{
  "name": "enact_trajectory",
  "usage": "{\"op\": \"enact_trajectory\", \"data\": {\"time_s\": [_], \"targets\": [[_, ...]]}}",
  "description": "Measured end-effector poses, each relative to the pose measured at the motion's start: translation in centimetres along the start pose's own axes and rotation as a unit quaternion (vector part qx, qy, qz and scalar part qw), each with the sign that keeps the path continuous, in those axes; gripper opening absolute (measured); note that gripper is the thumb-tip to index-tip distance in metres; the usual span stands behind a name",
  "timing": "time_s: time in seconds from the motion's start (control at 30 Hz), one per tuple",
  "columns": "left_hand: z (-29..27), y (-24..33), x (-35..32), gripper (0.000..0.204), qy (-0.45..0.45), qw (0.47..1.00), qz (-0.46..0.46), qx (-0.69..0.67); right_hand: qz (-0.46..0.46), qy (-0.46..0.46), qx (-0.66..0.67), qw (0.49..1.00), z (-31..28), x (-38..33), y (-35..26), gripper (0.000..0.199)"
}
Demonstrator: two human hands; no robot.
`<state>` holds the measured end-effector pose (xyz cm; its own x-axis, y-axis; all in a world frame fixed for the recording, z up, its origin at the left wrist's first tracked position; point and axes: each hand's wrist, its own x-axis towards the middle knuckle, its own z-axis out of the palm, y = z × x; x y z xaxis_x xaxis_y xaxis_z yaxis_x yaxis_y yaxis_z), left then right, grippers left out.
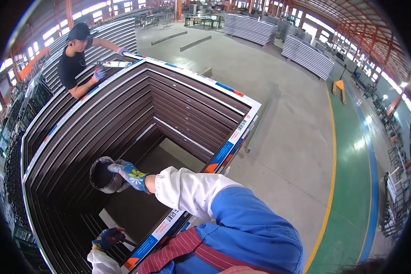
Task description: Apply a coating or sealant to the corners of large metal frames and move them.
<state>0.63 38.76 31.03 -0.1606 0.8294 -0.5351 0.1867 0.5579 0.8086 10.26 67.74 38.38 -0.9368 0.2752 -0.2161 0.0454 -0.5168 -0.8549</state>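
The stacked frames look like dark brown metal, smooth with a dull shine, and the top edge wears glossy white plastic film. The right hand is in a blue cloth glove with a flower print and holds a dark, shiny roll. The left hand wears a dark cloth glove. The floor is smooth grey concrete.

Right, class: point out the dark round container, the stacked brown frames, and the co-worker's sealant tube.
dark round container point(104, 176): head view, on its dark inner wall.
stacked brown frames point(123, 109): head view, on the stepped brown profiles.
sealant tube point(114, 64): head view, on the middle of its barrel.
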Motion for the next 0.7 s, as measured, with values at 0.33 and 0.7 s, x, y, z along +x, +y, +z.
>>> {"op": "enact_trajectory", "data": {"time_s": [0.33, 0.7], "targets": [[0.3, 0.8, -0.2, 0.028, 0.009, 0.998, -0.009, 0.064, 0.006, -0.016, 0.010, 1.000, -0.4, -0.3, -0.2, 0.041], [0.6, 0.0, -0.4, 0.026, 0.015, 0.998, 0.005, -0.065, -0.007, -0.022, 0.026, 0.999, -0.1, 0.3, 0.2, 0.041]]}}
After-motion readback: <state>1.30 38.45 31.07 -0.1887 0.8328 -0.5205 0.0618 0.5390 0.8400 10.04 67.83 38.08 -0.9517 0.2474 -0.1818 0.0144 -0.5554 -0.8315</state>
